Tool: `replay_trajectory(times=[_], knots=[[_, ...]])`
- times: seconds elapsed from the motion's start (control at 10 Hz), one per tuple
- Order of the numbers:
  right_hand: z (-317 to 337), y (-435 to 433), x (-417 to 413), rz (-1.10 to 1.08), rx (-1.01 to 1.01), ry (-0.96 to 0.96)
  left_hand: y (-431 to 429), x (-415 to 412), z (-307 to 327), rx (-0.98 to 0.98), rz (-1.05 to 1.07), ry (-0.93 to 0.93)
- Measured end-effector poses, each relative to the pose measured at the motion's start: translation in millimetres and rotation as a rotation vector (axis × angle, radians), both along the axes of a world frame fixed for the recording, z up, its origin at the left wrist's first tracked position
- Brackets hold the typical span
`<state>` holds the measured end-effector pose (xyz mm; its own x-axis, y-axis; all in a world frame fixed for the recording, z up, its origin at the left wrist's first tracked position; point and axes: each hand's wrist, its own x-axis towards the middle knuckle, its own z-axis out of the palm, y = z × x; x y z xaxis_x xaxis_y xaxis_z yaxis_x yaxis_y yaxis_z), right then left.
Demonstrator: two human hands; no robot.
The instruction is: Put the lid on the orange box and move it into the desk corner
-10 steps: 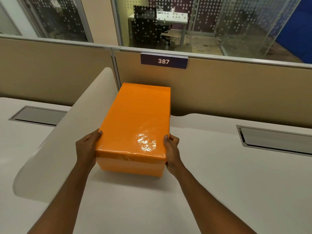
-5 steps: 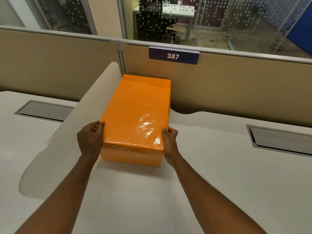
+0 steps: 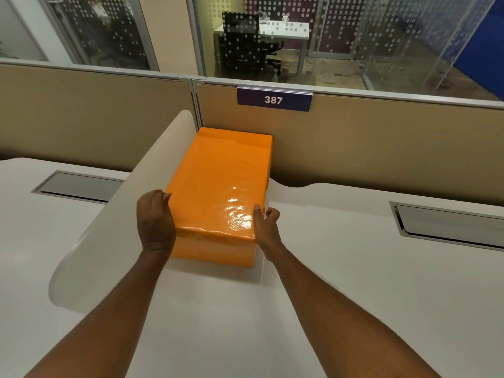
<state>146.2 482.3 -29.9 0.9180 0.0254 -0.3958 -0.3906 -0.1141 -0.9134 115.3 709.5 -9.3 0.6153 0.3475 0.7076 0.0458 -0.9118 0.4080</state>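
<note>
The orange box [image 3: 215, 249] stands on the white desk [image 3: 341, 282] with its glossy orange lid [image 3: 221, 181] on top. Its far end reaches the tan back partition [image 3: 381, 148], and its left side runs along the white curved divider [image 3: 109, 227]. My left hand [image 3: 154, 219] presses flat against the near left side of the lid. My right hand [image 3: 266, 227] rests at the near right corner, thumb on the lid edge and the other fingers curled away from the box.
A sign reading 387 [image 3: 274, 99] hangs on the partition above the box. Grey cable hatches are set into the desk at the left [image 3: 79, 185] and the right [image 3: 447, 225]. Behind the partition is glass, with an office chair and table beyond.
The box has slid farther back toward the partition, into the corner beside the divider. My right hand's fingers have come off the box side and curled.
</note>
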Motion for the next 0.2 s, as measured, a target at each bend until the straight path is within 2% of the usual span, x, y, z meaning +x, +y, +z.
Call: replay_trajectory(times=[0.1,0.2], knots=[[9.3,-22.7,-6.8,-0.054,-0.053,-0.035,-51.2,-25.6,1.8,0.017,-0.083,-0.102],[17.0,-48.4,-17.2,-0.116,-0.192,-0.090,-94.1,-40.5,-2.8,0.054,-0.248,-0.066]])
